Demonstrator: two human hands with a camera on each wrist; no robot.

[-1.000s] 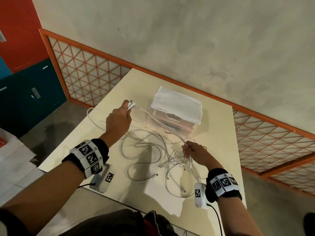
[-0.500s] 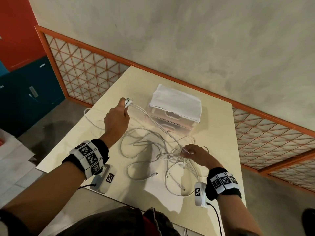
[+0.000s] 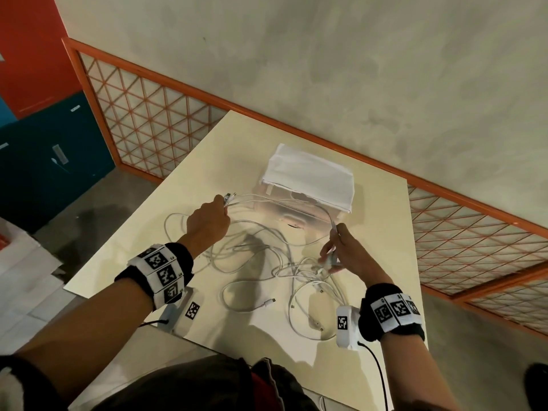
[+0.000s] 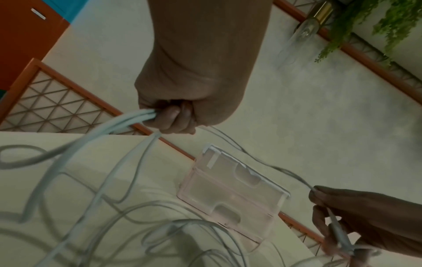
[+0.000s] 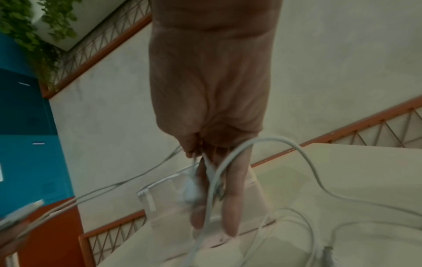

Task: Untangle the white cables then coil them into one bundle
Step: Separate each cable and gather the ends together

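A tangle of white cables (image 3: 296, 271) lies on the cream table (image 3: 184, 203), loops spread between my hands. My left hand (image 3: 209, 222) is raised at the left and grips several cable ends; their plugs (image 3: 229, 197) stick out past the thumb. In the left wrist view the left hand (image 4: 173, 115) is fisted round the strands (image 4: 109, 130). My right hand (image 3: 338, 250) is lifted over the tangle and pinches a cable near its plug (image 3: 333, 225). In the right wrist view the cable (image 5: 212, 177) runs down between the right hand's fingers (image 5: 231, 213).
A clear plastic box (image 3: 296, 215) with a folded white cloth (image 3: 311, 176) on top stands at the back of the table, just beyond the cables. An orange lattice railing (image 3: 148, 123) runs behind the table. Loose plugs (image 3: 268, 303) lie near the front edge.
My right hand has risen from the tangle and moved toward the box, lifting a cable end. The left hand keeps its grip on the plug ends and has shifted little.
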